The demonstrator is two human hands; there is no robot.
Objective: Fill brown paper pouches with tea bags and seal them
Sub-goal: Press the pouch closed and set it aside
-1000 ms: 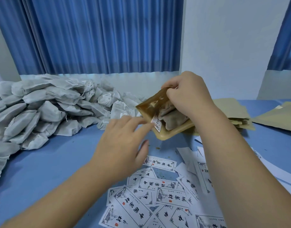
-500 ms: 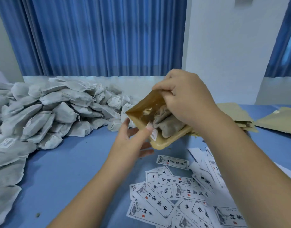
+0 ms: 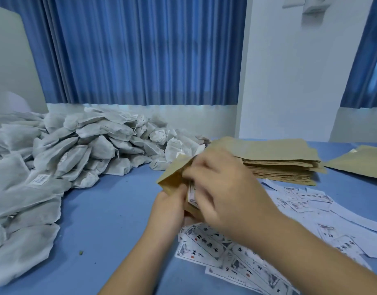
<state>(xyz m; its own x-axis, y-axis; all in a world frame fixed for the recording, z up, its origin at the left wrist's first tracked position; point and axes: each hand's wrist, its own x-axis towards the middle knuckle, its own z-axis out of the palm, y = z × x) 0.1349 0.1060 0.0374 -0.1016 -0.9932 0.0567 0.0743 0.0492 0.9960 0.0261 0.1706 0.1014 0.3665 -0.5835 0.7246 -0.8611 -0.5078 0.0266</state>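
Observation:
I hold a brown paper pouch (image 3: 174, 174) low over the blue table, near the middle. My left hand (image 3: 169, 206) grips its lower left side from below. My right hand (image 3: 223, 189) covers its right side, fingers closed over the pouch mouth, where a small printed label (image 3: 192, 193) shows between my hands. The pouch contents are hidden by my right hand. A big heap of grey-white tea bags (image 3: 77, 150) fills the left of the table.
A stack of flat brown pouches (image 3: 279, 158) lies behind my right hand, another brown sheet (image 3: 360, 159) at far right. Printed paper labels (image 3: 236, 250) are scattered on the blue table (image 3: 111, 220) in front. Blue curtains and a white wall stand behind.
The pouch has come down and turned so its brown paper face shows. My right hand has slid over its mouth, and my left hand has taken hold of its lower side.

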